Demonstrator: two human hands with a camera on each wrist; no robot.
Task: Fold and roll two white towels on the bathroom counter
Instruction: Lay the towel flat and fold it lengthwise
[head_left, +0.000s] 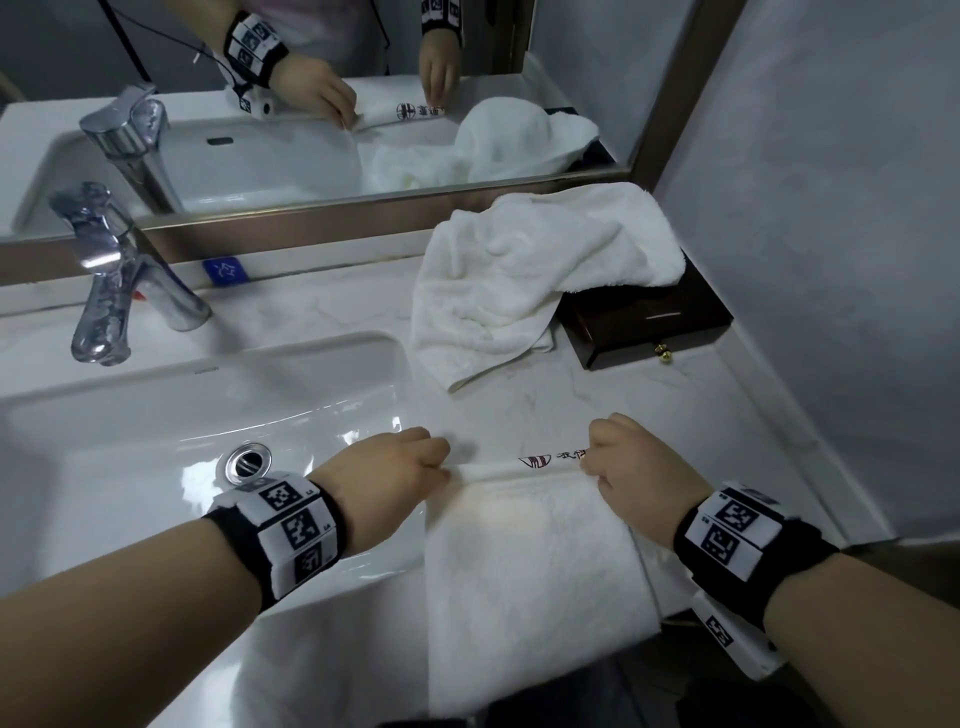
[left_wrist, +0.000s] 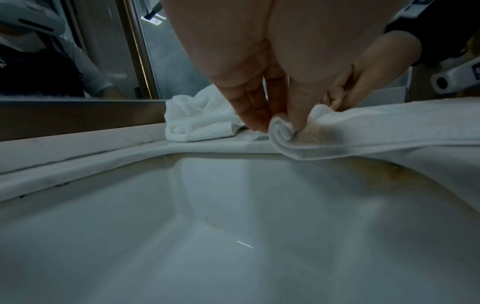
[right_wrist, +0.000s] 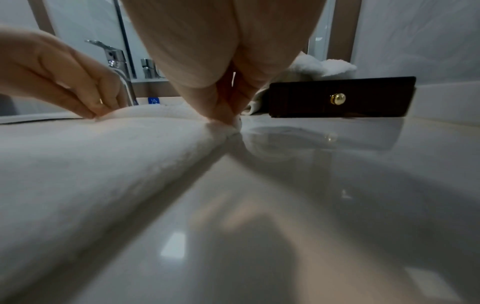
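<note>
Your folded towel (head_left: 530, 566) runs off the surface's (head_left: 675, 415) near edge, end cut off. Crumpled towel (head_left: 524, 270) hides the dark box's (head_left: 654, 322) top. Logo print (head_left: 550, 459) unreadable.

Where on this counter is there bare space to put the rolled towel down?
Bare marble lies between the folded towel, the crumpled towel and the dark wooden box, running along the right wall. A strip behind the sink beside the faucet is free. The back right corner is crowded.
</note>
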